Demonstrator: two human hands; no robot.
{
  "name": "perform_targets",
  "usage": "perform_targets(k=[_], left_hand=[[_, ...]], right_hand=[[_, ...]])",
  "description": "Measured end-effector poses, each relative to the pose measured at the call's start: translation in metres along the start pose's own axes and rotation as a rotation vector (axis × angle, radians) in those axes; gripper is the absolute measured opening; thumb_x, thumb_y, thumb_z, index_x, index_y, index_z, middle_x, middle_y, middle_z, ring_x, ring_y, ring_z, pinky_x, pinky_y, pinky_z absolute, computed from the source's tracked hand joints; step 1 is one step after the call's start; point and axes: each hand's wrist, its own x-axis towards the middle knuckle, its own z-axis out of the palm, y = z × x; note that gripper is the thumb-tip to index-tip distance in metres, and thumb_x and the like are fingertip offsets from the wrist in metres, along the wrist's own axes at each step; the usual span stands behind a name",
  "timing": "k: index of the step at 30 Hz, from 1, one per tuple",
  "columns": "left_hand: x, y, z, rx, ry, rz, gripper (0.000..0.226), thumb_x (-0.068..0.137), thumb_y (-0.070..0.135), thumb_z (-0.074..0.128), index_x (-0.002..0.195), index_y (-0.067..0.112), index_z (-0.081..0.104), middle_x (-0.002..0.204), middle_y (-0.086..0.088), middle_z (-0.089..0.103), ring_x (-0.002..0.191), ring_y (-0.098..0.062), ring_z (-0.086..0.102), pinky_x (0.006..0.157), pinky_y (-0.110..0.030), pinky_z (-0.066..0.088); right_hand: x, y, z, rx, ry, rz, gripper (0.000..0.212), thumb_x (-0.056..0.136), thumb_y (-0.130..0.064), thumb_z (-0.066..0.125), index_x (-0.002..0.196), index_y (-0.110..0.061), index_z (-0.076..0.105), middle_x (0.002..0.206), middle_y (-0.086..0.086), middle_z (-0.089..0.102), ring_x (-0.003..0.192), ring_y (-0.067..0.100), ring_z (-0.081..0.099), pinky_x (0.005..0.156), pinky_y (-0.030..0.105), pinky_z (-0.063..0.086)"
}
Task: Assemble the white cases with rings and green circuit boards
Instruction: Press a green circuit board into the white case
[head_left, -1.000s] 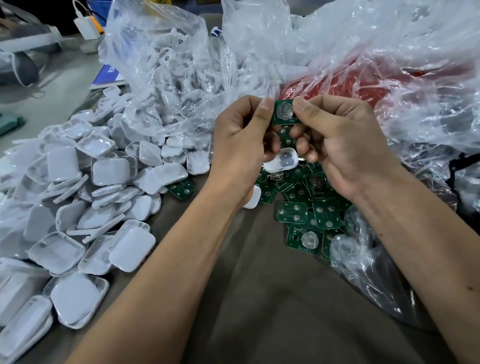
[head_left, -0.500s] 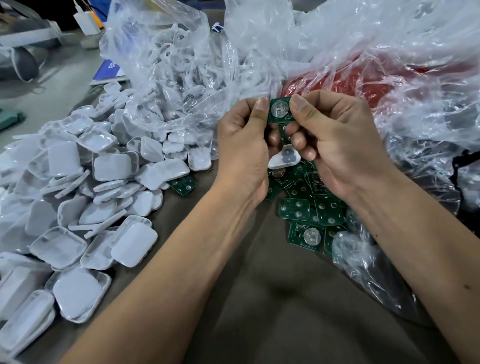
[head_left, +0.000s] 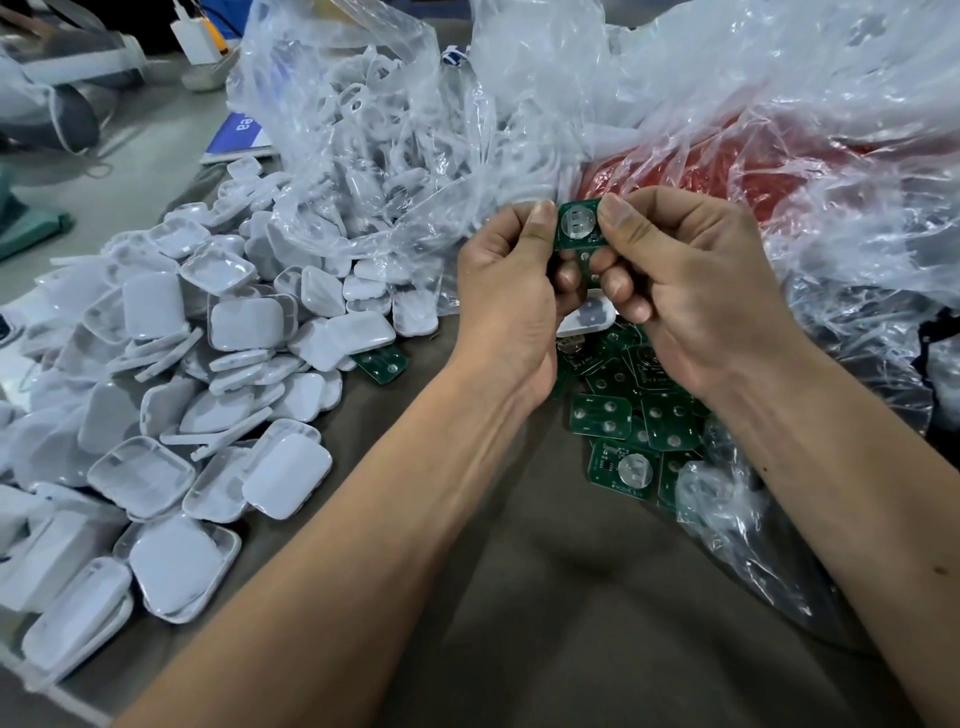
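Both hands were raised at the frame's centre, forearms converging from the lower edge. The left hand (head_left: 506, 291) and right hand (head_left: 691, 291) were curled, their thumbs pinching the opposite edges of one green circuit board (head_left: 577, 228), held upright with its round silver cell facing the camera. A white case (head_left: 589, 319) sat beneath it, partly hidden between the curled fingers; which hand held it could not be told. Loose green boards (head_left: 628, 421) lay directly below on the brown cloth (head_left: 545, 623). A heap of glossy, rounded-square white case halves (head_left: 218, 395) filled the left. Crinkled clear plastic bags (head_left: 649, 83) crowded the upper frame, one holding white rings (head_left: 363, 135).
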Motion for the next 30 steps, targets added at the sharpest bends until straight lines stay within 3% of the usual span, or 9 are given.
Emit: perform_targets(k=[3, 4, 6, 7, 9, 12, 17, 24, 30], left_hand=[[0.002, -0.001, -0.004, 0.112, -0.083, 0.091, 0.024, 0.108, 0.022, 0.051, 0.091, 0.01, 0.064, 0.068, 0.001, 0.061, 0.055, -0.013, 0.058, 0.05, -0.024, 0.052], [0.003, -0.001, -0.005, 0.155, -0.155, 0.13, 0.021, 0.108, 0.023, 0.05, 0.103, 0.012, 0.067, 0.078, -0.001, 0.066, 0.07, -0.021, 0.069, 0.063, -0.034, 0.06], [0.004, -0.002, -0.006, 0.197, -0.327, 0.173, 0.027, 0.107, 0.018, 0.051, 0.131, 0.012, 0.063, 0.1, -0.01, 0.069, 0.108, -0.043, 0.068, 0.095, -0.059, 0.055], [0.005, -0.001, -0.008, 0.198, -0.374, 0.19, 0.031, 0.106, 0.015, 0.053, 0.135, 0.008, 0.061, 0.102, -0.01, 0.069, 0.112, -0.044, 0.065, 0.102, -0.063, 0.05], [0.007, 0.002, -0.012, 0.193, -0.362, 0.218, 0.03, 0.102, 0.011, 0.056, 0.129, -0.001, 0.064, 0.092, -0.003, 0.072, 0.099, -0.028, 0.068, 0.105, -0.054, 0.051], [0.013, 0.009, -0.02, 0.13, -0.272, 0.216, 0.02, 0.098, 0.011, 0.062, 0.109, -0.004, 0.07, 0.093, -0.011, 0.074, 0.077, -0.016, 0.068, 0.085, -0.042, 0.058], [0.021, 0.013, -0.03, 0.329, -0.24, 0.208, 0.013, 0.103, 0.005, 0.056, 0.091, 0.007, 0.058, 0.079, -0.011, 0.076, 0.059, -0.022, 0.072, 0.047, -0.025, 0.054], [0.018, 0.007, -0.031, 0.601, -0.353, 0.336, 0.004, 0.096, 0.004, 0.067, 0.095, 0.003, 0.064, 0.069, -0.01, 0.067, 0.054, -0.023, 0.067, 0.055, -0.035, 0.06], [0.015, 0.01, -0.031, 0.636, -0.317, 0.333, 0.01, 0.091, -0.001, 0.07, 0.088, 0.007, 0.065, 0.06, -0.002, 0.066, 0.049, -0.02, 0.064, 0.05, -0.029, 0.055]], right_hand=[[0.003, -0.003, -0.005, 0.247, -0.083, 0.193, 0.014, 0.105, -0.015, 0.055, 0.101, -0.005, 0.063, 0.067, 0.001, 0.058, 0.047, 0.003, 0.047, 0.036, 0.012, 0.035], [0.004, -0.004, -0.007, 0.373, -0.153, 0.266, 0.016, 0.106, -0.017, 0.052, 0.107, -0.005, 0.061, 0.068, 0.0, 0.056, 0.046, 0.002, 0.047, 0.034, 0.012, 0.035], [0.004, -0.005, -0.011, 0.597, -0.297, 0.368, 0.021, 0.104, -0.019, 0.047, 0.105, -0.005, 0.062, 0.068, -0.001, 0.053, 0.043, 0.002, 0.048, 0.032, 0.012, 0.038], [0.004, -0.005, -0.012, 0.657, -0.348, 0.395, 0.023, 0.103, -0.02, 0.046, 0.101, -0.005, 0.063, 0.068, 0.0, 0.053, 0.043, 0.002, 0.048, 0.032, 0.013, 0.039], [0.004, -0.006, -0.014, 0.608, -0.397, 0.394, 0.026, 0.104, -0.021, 0.046, 0.094, -0.005, 0.065, 0.067, 0.0, 0.054, 0.043, 0.002, 0.048, 0.032, 0.012, 0.038], [0.004, -0.007, -0.017, 0.165, -0.344, 0.267, 0.025, 0.098, -0.026, 0.058, 0.086, -0.006, 0.066, 0.067, 0.002, 0.058, 0.044, 0.004, 0.047, 0.033, 0.012, 0.034], [0.009, -0.005, -0.024, -0.099, -0.06, 0.06, 0.026, 0.106, -0.022, 0.057, 0.087, -0.007, 0.069, 0.07, 0.006, 0.063, 0.049, 0.013, 0.053, 0.037, 0.019, 0.036], [0.008, -0.003, -0.027, -0.797, -0.025, -0.359, 0.019, 0.101, -0.024, 0.067, 0.091, -0.012, 0.076, 0.063, -0.003, 0.065, 0.05, 0.014, 0.057, 0.049, 0.031, 0.047], [0.009, -0.004, -0.029, -0.892, -0.165, -0.355, 0.019, 0.103, -0.019, 0.065, 0.084, -0.013, 0.066, 0.064, -0.003, 0.059, 0.052, 0.007, 0.047, 0.052, 0.027, 0.04]])
